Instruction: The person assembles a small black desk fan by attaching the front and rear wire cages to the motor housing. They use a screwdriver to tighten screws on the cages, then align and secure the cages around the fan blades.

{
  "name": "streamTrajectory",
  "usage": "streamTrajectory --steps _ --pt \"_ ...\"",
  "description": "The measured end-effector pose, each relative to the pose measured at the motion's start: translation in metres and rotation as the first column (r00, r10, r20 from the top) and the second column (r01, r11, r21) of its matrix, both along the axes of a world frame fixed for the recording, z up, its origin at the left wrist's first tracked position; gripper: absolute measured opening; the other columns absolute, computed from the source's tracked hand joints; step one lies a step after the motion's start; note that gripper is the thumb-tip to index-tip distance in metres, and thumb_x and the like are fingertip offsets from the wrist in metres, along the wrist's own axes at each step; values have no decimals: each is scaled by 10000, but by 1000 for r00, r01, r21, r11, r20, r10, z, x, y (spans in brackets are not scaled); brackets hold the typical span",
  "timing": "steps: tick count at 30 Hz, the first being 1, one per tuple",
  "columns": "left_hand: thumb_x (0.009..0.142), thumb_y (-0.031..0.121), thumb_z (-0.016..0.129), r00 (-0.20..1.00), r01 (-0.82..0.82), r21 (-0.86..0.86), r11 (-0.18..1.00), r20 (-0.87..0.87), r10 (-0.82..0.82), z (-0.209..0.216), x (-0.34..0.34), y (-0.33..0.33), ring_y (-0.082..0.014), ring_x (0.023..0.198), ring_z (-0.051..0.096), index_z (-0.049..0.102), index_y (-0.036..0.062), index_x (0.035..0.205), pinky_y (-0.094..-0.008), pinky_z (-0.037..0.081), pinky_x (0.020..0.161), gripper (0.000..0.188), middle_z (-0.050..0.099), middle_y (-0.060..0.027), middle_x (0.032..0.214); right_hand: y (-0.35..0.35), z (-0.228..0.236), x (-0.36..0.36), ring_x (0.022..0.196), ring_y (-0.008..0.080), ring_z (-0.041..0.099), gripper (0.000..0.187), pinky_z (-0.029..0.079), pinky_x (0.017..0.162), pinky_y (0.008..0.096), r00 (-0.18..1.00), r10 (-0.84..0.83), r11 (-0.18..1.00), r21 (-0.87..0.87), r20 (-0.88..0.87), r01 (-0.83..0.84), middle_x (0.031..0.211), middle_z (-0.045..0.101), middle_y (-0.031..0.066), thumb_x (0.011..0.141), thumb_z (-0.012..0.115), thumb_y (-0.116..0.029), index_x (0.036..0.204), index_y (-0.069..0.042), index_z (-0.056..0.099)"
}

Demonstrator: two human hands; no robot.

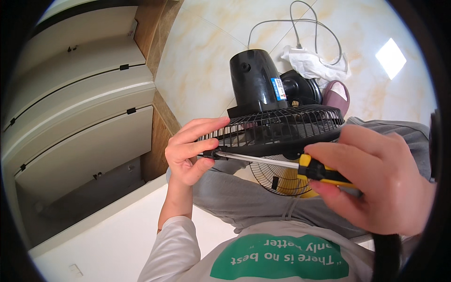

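A black electric fan lies across my lap, its motor housing (253,80) pointing away from me and its wire grille (282,123) facing down toward my legs. My left hand (190,150) grips the rim of the grille at its left side, fingers on a small black clip (214,153). In my right hand (380,174) is a screwdriver (319,170) with a yellow and black handle. Its metal shaft runs leftward, and the tip meets the black clip beside my left fingertips. A second wire grille (277,177) shows below the rim, between my legs.
A grey power cord (277,20) loops over the marble-look floor (206,61). White crumpled plastic (312,63) lies behind the fan, with a mauve slipper (336,96) beside it. Pale cabinets (89,150) with wooden edges stand on the left.
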State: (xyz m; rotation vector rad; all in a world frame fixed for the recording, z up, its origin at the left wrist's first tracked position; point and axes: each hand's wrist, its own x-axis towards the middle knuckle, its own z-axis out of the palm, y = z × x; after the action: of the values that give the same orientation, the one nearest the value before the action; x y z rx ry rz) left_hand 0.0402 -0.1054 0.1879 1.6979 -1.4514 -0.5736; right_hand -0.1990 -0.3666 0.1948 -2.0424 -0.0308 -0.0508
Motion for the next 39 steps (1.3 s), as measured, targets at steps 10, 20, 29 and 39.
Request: streamTrajectory --steps 10,20,29,39 --pt "893 374 714 1000 -5 15 1000 1 5 5 1 -3 -431 1048 674 743 71 1056 -478 531 887 345 688 -292 1161 1 12 1 591 219 583 480 446 477 327 997 -22 1000 -20 -71 21 812 558 101 670 834 -52 1114 20 665" --pt "901 312 696 1000 -3 12 1000 -27 4 6 -3 -6 -430 1061 667 745 87 1113 -476 526 901 314 683 -285 1179 -10 9 2 579 227 589 435 447 489 320 991 12 999 55 -133 -4 771 573 114 655 827 -38 1062 27 689" --pt "911 328 703 1000 7 23 1000 19 -7 9 -6 -12 -413 1037 677 742 89 1117 -464 532 890 318 695 -266 1163 5 7 8 569 253 606 321 447 517 355 972 -29 947 304 -234 101 710 624 95 743 782 -62 1043 9 694" --pt "898 332 716 1000 -12 59 998 10 11 11 -7 -10 -405 1034 686 744 61 1054 -450 532 884 314 702 -259 1151 18 13 7 568 164 450 508 301 471 358 913 -20 806 -533 408 256 702 484 27 633 753 -123 1133 -38 720"
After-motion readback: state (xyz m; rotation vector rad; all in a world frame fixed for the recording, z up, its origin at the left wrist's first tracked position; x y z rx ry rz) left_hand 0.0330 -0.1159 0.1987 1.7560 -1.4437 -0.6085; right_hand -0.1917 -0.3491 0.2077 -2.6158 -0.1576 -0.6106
